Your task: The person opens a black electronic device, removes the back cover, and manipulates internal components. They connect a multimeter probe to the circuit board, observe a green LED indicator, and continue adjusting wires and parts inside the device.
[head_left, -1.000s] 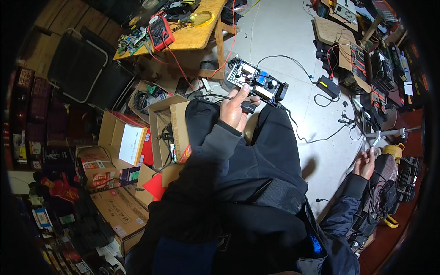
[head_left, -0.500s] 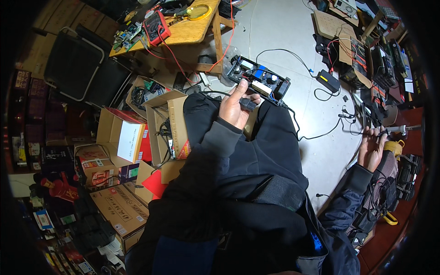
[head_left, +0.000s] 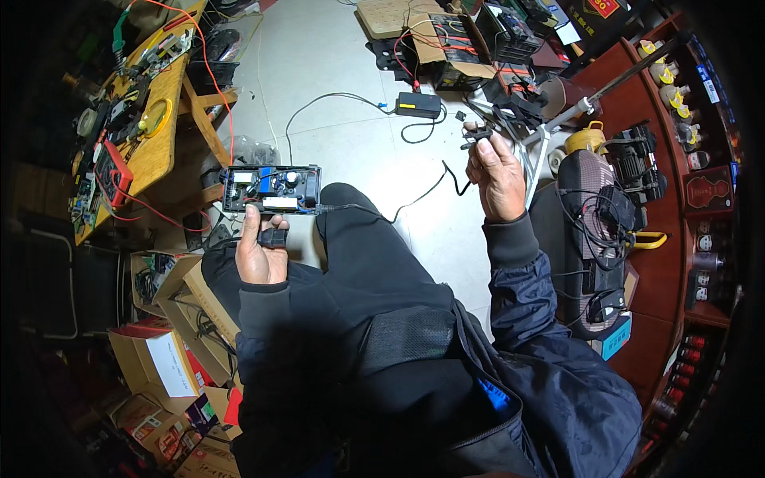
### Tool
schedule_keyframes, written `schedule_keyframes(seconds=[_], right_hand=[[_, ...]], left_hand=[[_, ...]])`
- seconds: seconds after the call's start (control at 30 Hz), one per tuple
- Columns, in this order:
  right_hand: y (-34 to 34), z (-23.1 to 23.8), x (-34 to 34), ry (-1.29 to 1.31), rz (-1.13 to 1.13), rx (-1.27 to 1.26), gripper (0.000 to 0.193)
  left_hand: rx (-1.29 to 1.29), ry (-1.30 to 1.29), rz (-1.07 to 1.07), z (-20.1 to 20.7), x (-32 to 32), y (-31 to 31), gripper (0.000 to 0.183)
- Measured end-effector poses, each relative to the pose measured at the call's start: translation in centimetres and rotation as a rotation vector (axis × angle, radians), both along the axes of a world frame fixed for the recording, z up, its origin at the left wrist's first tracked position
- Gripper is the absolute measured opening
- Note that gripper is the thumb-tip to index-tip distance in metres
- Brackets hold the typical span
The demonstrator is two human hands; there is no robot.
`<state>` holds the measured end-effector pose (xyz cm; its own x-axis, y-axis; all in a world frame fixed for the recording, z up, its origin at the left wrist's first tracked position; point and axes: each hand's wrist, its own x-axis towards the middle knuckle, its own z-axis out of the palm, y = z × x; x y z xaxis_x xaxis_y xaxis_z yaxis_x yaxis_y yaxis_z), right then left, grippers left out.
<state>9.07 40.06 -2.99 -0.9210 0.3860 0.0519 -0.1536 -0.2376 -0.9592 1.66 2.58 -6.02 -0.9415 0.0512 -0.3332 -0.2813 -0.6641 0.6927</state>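
Note:
My left hand [head_left: 261,259] is closed on a black plug [head_left: 273,238], thumb upright beside it. Just beyond it, by my knees, lies an opened black device [head_left: 275,191] with its circuit board, a blue part and a white part exposed. A black cable [head_left: 362,209] runs from the device's right end across the floor. My right hand [head_left: 500,177], raised over the floor at the right, pinches a small black connector [head_left: 478,135] between thumb and fingers. The connector's exact shape is hard to make out.
A black power adapter [head_left: 418,104] with a yellow label lies on the floor ahead. At left stands a wooden table [head_left: 163,147] with a red multimeter [head_left: 114,171]. Open cardboard boxes [head_left: 199,299] sit at my left; a patterned cushioned seat [head_left: 586,247] with cables is at right.
The view has swung to the right. My right hand has come up from the clutter at the right with the small black connector. My left hand keeps its hold on the plug.

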Motion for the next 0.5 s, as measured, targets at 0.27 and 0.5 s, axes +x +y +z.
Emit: schedule_keyframes(seconds=[0.27,0.5], right_hand=[[-0.6,-1.2,-0.5,-0.019,-0.003,-0.072,0.019],[-6.4,-3.6,-1.1,-0.262,0.275,-0.166,0.048]], left_hand=[[0.037,-0.037,0.007,-0.3,-0.3,0.6,0.027],[0.084,-0.044,-0.224,-0.1,2.0,3.8,0.025]])
